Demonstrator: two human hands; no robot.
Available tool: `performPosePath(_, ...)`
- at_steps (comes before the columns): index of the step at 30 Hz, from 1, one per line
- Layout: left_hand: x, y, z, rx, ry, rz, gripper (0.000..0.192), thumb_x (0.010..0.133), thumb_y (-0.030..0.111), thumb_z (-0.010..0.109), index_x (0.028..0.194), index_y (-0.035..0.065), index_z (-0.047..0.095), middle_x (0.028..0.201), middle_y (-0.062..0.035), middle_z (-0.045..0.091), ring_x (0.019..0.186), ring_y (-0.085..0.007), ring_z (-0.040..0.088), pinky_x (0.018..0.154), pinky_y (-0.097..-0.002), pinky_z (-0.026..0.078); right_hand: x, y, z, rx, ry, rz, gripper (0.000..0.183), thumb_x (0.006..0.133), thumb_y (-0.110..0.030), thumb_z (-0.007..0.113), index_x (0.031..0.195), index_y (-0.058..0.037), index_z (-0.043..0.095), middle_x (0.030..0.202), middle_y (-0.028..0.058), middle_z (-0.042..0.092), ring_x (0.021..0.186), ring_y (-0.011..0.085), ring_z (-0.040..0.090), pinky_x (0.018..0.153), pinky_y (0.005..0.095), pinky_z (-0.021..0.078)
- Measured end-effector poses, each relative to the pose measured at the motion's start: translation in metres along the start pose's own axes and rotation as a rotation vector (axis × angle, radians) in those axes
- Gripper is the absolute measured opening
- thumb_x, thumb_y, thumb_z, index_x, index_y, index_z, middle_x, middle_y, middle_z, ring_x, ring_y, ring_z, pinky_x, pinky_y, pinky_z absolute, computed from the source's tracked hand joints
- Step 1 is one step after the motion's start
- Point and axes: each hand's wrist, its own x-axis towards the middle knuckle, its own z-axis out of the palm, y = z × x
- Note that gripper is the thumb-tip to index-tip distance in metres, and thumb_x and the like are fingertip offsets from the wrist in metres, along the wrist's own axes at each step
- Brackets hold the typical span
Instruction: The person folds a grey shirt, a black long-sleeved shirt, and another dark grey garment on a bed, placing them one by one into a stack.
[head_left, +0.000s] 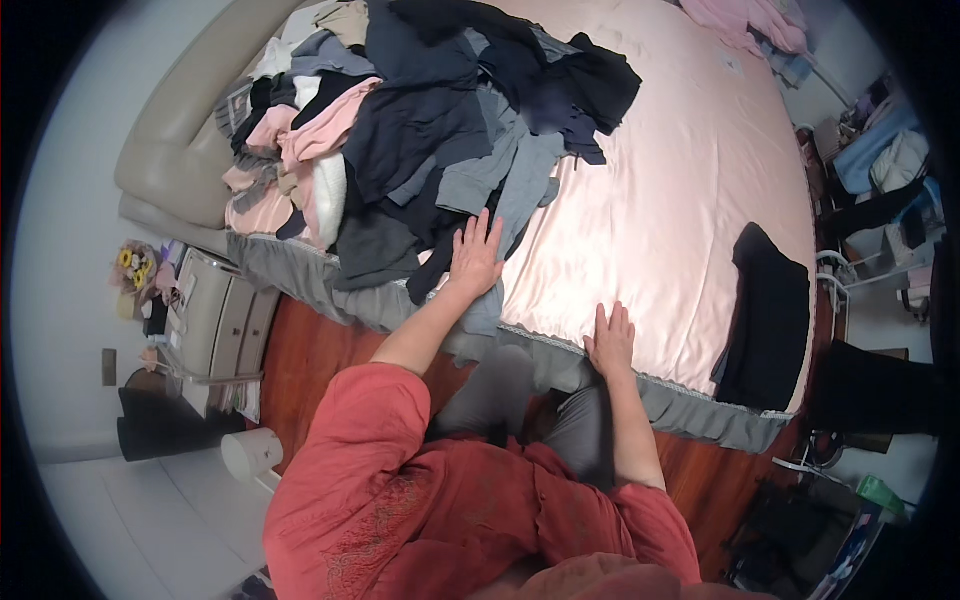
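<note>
My left hand (477, 259) lies flat with its fingers spread on the near edge of a heap of clothes, over a grey garment (517, 196). My right hand (612, 341) rests palm down near the edge of the pink satin bedspread (667, 225), fingers slightly apart. Neither hand grips anything. Dark navy clothes (420, 112) make up much of the heap, with a pink garment (330, 127) and a white fluffy piece (328, 196) on its left side. A folded black garment (769, 330) lies apart at the bed's right end.
A padded headboard (176, 142) stands at the left, above a bedside cabinet (225, 322). A white bin (252, 454) stands on the left. Racks with hanging clothes (874, 157) line the right side. A grey ruffled skirt (690, 416) edges the bed above a reddish wooden floor (322, 360).
</note>
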Motion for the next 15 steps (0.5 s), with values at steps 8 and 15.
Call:
performPosePath(8, 0.04, -0.026, -0.047, -0.032, 0.246, 0.127, 0.074, 0.075, 0.014, 0.069, 0.141, 0.0064, 0.035, 0.142, -0.0198, 0.036, 0.116, -0.0348, 0.047, 0.101, -0.045, 0.036, -0.001, 0.002, -0.001, -0.02, 0.016, 0.017, 0.073, 0.082, -0.031, 0.067, 0.143, -0.0074, 0.034, 0.148, 0.025, 0.026, 0.135, 0.0413, 0.027, 0.107, 0.0534, 0.027)
performPosePath(15, 0.153, -0.065, -0.104, -0.146, 0.663, 0.168, 0.038, 0.081, 0.014, 0.065, 0.117, 0.0042, 0.057, 0.121, -0.0158, 0.057, 0.106, -0.034, 0.06, 0.084, -0.0398, 0.052, 0.003, -0.003, 0.02, 0.042, 0.284, 0.041, 0.06, 0.083, -0.029, 0.065, 0.136, -0.0081, 0.044, 0.14, 0.0234, 0.037, 0.13, 0.0402, 0.034, 0.107, 0.0538, 0.0275)
